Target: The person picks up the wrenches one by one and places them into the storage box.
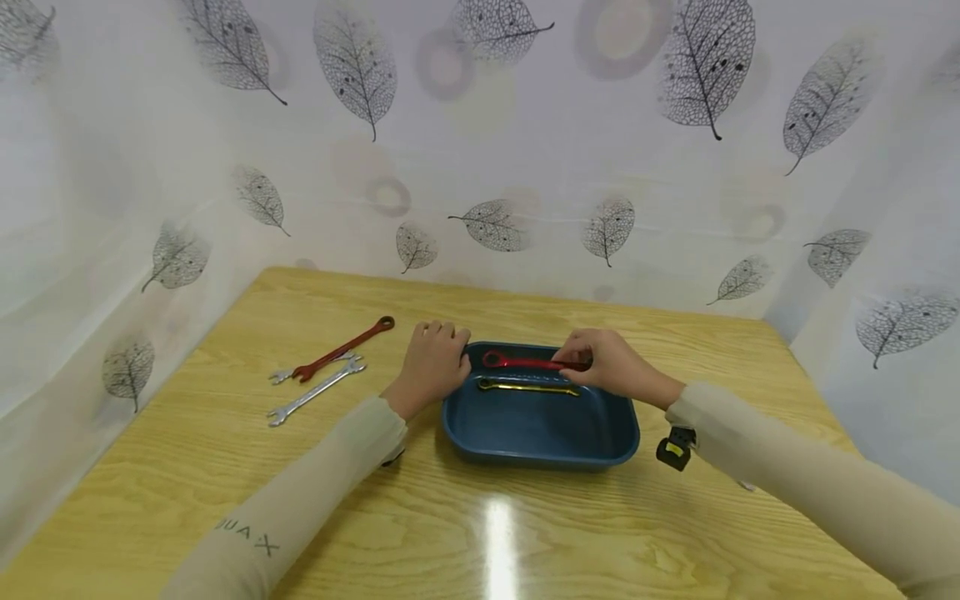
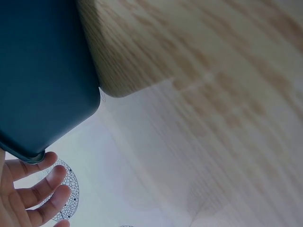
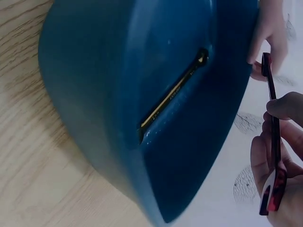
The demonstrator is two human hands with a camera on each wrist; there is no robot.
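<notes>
A dark blue tray [image 1: 540, 454] sits mid-table with a gold wrench [image 1: 528, 387] lying inside it along the far side. My right hand [image 1: 579, 363] pinches one end of a red wrench [image 1: 525, 362] and holds it level just over the tray's far rim. The right wrist view shows that red wrench [image 3: 273, 142] between my fingers [image 3: 265, 156], above the tray [image 3: 118, 94] and the gold wrench [image 3: 173, 92]. My left hand [image 1: 448, 343] rests against the tray's far left corner, its fingers [image 2: 38, 189] fairly straight beside the rim [image 2: 33, 153].
To the left of the tray lie a second red wrench [image 1: 345, 348], a long silver wrench [image 1: 315, 392] and a small silver wrench [image 1: 288, 373]. Leaf-patterned curtains close in the wooden table [image 1: 480, 533] on three sides.
</notes>
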